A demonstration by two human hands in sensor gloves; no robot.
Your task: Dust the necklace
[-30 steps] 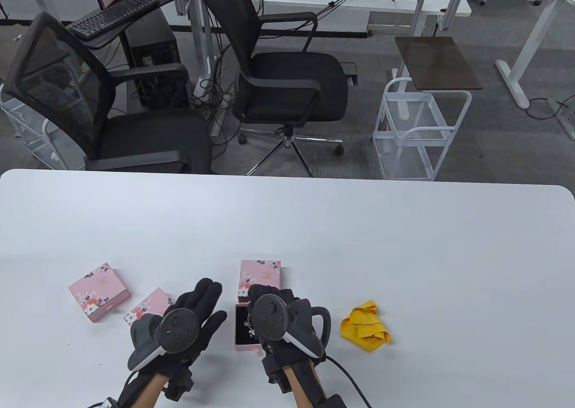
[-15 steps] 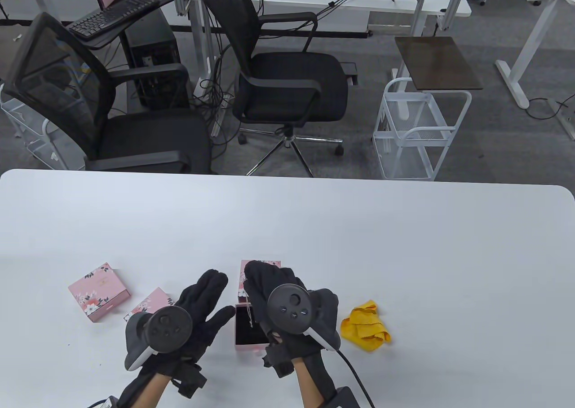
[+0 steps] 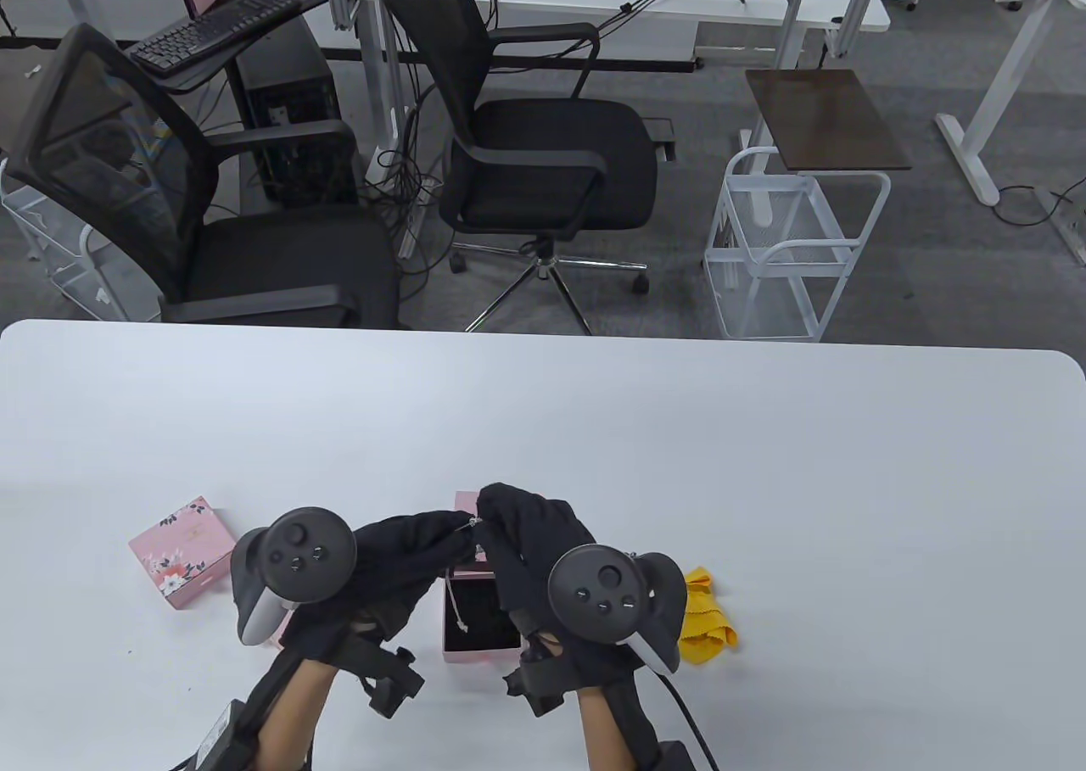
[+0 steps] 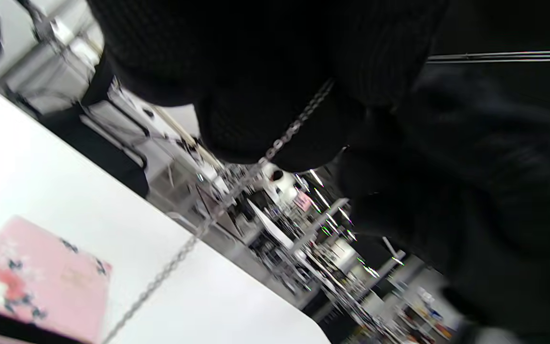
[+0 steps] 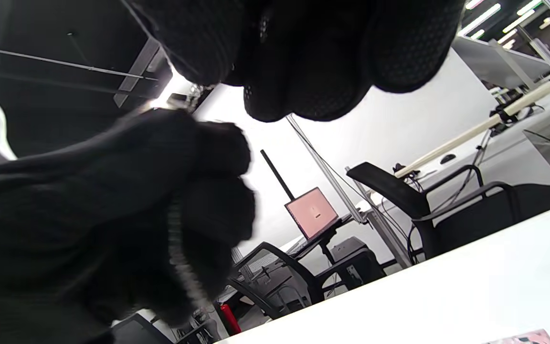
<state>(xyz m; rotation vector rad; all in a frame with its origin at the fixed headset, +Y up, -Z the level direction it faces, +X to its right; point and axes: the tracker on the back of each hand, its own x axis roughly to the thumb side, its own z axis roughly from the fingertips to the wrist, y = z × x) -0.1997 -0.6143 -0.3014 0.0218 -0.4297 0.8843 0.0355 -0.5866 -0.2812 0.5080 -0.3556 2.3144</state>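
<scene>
yellow cloth (image 3: 711, 627) half hidden by right hand (image 3: 543, 550)

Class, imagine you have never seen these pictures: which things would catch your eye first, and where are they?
First, the two black-gloved hands at the table's near edge, left hand and right hand, fingertips meeting on a thin silver necklace chain. The chain hangs down into the open pink jewellery box beneath them. Next, the bright yellow cloth, crumpled just right of the right hand.
</scene>
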